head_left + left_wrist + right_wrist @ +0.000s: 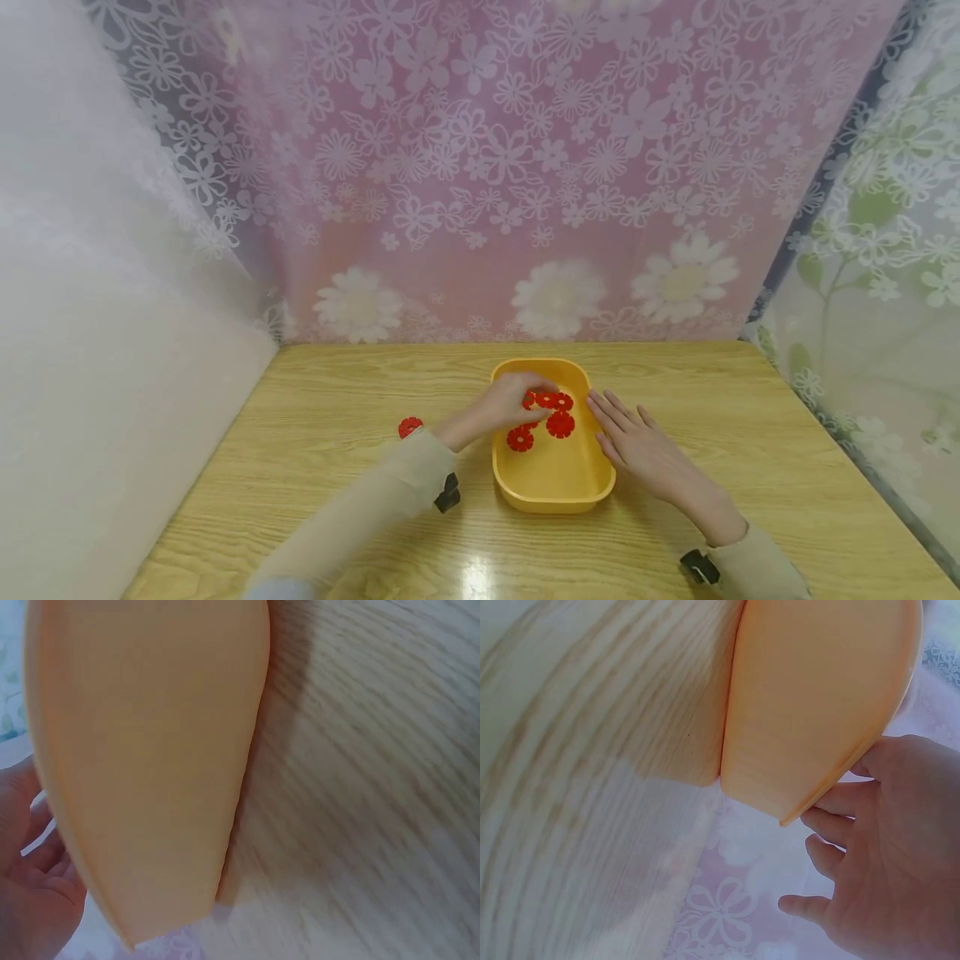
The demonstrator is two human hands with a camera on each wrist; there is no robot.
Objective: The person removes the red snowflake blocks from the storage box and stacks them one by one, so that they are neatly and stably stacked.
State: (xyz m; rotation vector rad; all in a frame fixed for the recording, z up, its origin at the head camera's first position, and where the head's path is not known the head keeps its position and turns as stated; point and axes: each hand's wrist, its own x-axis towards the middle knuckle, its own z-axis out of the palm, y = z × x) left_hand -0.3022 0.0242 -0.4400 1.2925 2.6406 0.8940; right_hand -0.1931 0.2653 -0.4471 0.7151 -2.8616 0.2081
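A yellow plastic basin (553, 487) stands on the table, with several red notched flower-shaped discs (560, 424) inside it. My left hand (510, 404) reaches over the basin's left rim, its fingers bent above the discs; I cannot tell whether they pinch one. In the left wrist view, the basin's outer wall (142, 772) hides the fingertips of that hand (37, 900). My right hand (645, 454) has its fingers nearly straight, with fingertips against the basin's right rim. In the right wrist view, the right hand (900, 847) shows spread fingers beside that rim.
One more red disc (410, 427) lies on the wooden table (337, 500), left of the basin and partly covered by the left sleeve. Patterned floral cloth (465, 167) hangs behind the table's far edge, with pale hangings on both sides.
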